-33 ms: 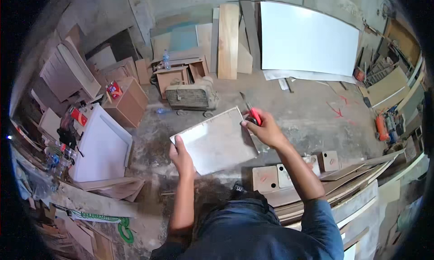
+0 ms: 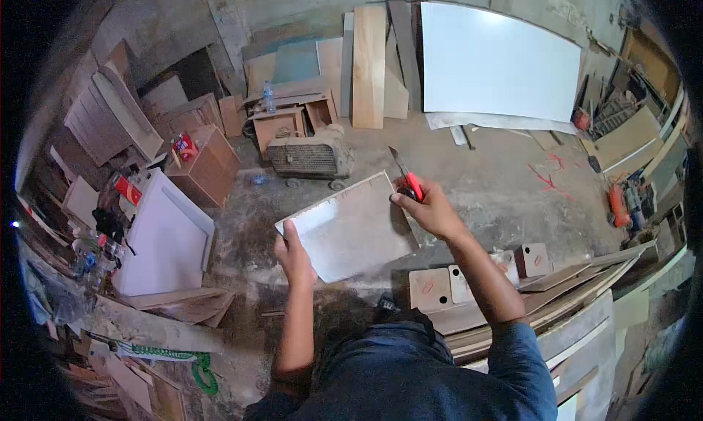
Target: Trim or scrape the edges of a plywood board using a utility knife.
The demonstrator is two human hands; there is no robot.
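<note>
A white rectangular board [image 2: 355, 234] is held up and tilted in front of me, its far edge looking rough and brownish. My left hand [image 2: 295, 256] grips it at the left end, thumb on the face and fingers behind. In my right hand [image 2: 430, 210] is a red utility knife [image 2: 414, 187], its blade out and pointing up, away from me. The right thumb lies by the board's upper right edge; I cannot tell whether it presses on it. The fingers under the knife handle are partly hidden.
Beyond the board stands a dusty compressor-like machine [image 2: 307, 157] on wheels. To the left is a white panel box [image 2: 165, 238]. At right, cut boards with holes [image 2: 430, 289] sit by stacked sheets [image 2: 545, 296]. A large white sheet [image 2: 501, 62] leans on the wall. A green coiled hose [image 2: 205, 373] lies lower left.
</note>
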